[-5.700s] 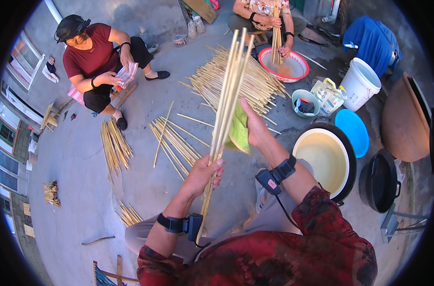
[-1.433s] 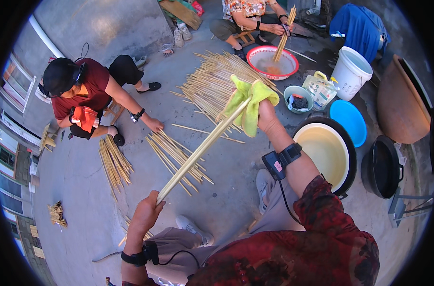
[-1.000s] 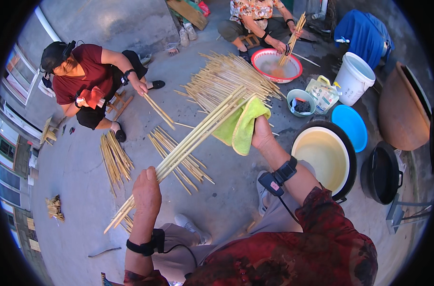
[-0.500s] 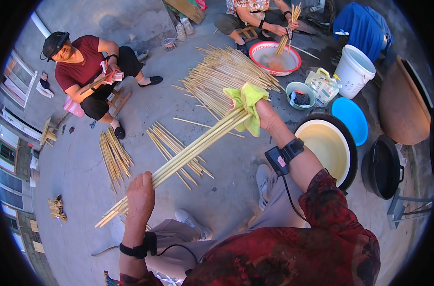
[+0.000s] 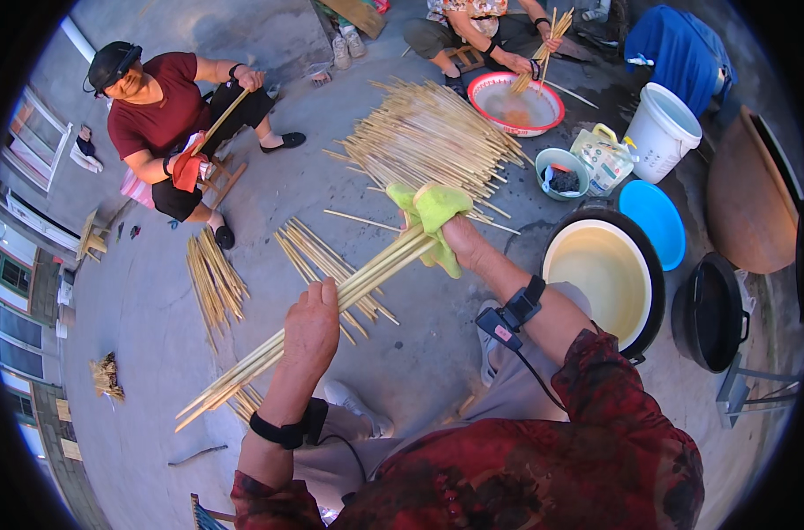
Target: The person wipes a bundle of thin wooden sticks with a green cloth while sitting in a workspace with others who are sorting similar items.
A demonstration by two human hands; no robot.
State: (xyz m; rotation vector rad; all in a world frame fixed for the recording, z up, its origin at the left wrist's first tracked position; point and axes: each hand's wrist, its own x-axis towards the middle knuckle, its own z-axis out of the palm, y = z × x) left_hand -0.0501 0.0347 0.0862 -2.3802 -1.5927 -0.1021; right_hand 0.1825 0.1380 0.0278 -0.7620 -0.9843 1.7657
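Observation:
A bundle of long pale reed-like sticks (image 5: 367,276) slants across in front of me, its lower ends fanned out toward the lower left. My left hand (image 5: 312,324) is wrapped round the bundle near its middle. At the upper right end, my right hand (image 5: 448,231) grips the sticks through a lime-green cloth (image 5: 434,210); the cloth hides most of its fingers. Beneath and beyond the bundle, several more sticks (image 5: 318,256) lie on the ground. A large spread pile of sticks (image 5: 428,132) lies farther off.
At far left a co-worker (image 5: 159,115) wipes a stick with a red cloth (image 5: 188,168). Another person (image 5: 481,40) holds sticks over a red-rimmed basin (image 5: 517,126). On my right stand a cream basin (image 5: 596,274), blue basin (image 5: 651,225), white bucket (image 5: 658,132) and black pot (image 5: 709,309).
My left hand has moved up and right along the sticks, nearer the cloth. My right hand has come slightly lower and left. The co-worker at left now holds a stick stretched between both hands.

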